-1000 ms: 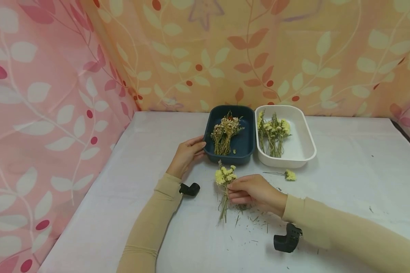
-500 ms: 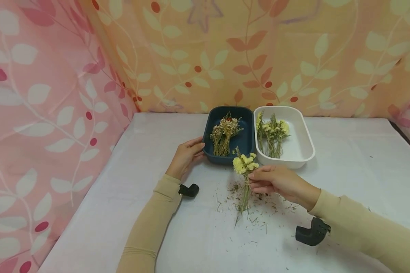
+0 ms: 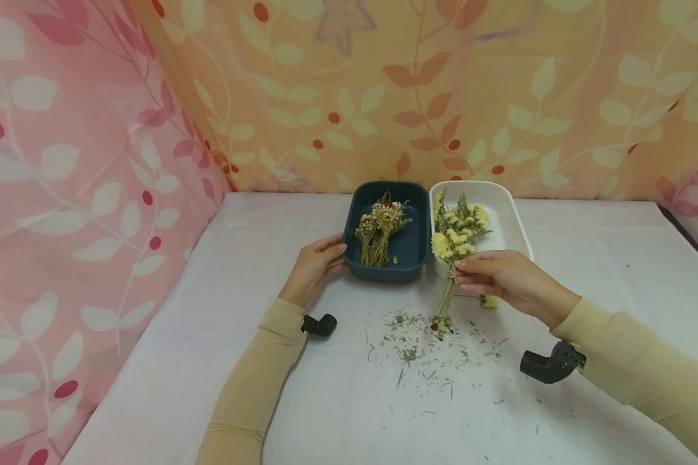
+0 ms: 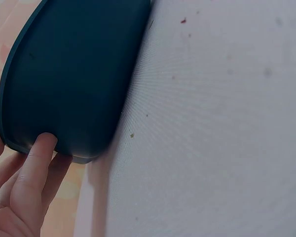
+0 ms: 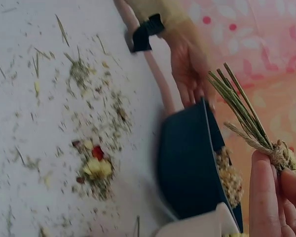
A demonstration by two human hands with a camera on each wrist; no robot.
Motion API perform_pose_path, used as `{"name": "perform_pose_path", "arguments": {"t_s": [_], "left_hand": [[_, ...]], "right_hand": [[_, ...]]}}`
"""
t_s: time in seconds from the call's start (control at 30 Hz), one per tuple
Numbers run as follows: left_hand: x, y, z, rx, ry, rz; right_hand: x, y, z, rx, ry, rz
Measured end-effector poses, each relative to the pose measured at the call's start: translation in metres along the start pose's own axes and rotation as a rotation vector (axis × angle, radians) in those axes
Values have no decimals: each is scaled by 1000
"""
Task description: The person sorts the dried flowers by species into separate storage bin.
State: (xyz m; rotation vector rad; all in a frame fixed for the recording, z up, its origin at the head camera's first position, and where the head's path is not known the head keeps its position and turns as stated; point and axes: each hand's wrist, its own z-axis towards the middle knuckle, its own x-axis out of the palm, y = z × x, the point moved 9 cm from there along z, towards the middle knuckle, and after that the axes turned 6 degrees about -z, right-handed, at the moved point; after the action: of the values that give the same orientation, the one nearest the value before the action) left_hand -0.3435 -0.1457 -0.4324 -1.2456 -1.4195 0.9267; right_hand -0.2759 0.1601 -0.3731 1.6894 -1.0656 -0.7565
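Observation:
My right hand (image 3: 508, 281) pinches a small bunch of dried yellow flowers (image 3: 450, 245) at its twine tie, blooms up and stems hanging down. The blooms overlap the near left part of the white tray (image 3: 507, 226) in the head view. In the right wrist view the twine (image 5: 281, 155) sits between thumb and fingers, with the cut stems (image 5: 244, 106) sticking out. My left hand (image 3: 313, 266) rests its fingertips against the left side of the dark blue tray (image 3: 417, 248). Its fingers (image 4: 32, 173) lie fairly straight at the tray's corner in the left wrist view.
Tied bunches of small pale dried flowers (image 3: 386, 223) lie in the blue tray. More yellow bunches (image 3: 481, 219) lie in the white tray beside it. On the table are scattered stem bits (image 3: 410, 339), a clump of petals (image 5: 97, 168) and a loose yellow sprig (image 3: 490, 301).
My right hand has carried the yellow bunch right and away from me, from before the blue tray up to the white tray. The left hand has stayed at the blue tray.

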Motion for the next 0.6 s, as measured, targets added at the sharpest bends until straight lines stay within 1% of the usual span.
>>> {"name": "perform_pose_path", "arguments": {"t_s": [0.2,0.4,0.6], "left_hand": [[-1,1,0,-11,-10,7],[-2,1,-2,-13,-12,3],[0,2,0,-4,-7,-2]], "right_hand": [[-17,4,4,20,-16,37],[-32,11,6,25,-38,14],[-53,18,12,17,-69,-10]]}}
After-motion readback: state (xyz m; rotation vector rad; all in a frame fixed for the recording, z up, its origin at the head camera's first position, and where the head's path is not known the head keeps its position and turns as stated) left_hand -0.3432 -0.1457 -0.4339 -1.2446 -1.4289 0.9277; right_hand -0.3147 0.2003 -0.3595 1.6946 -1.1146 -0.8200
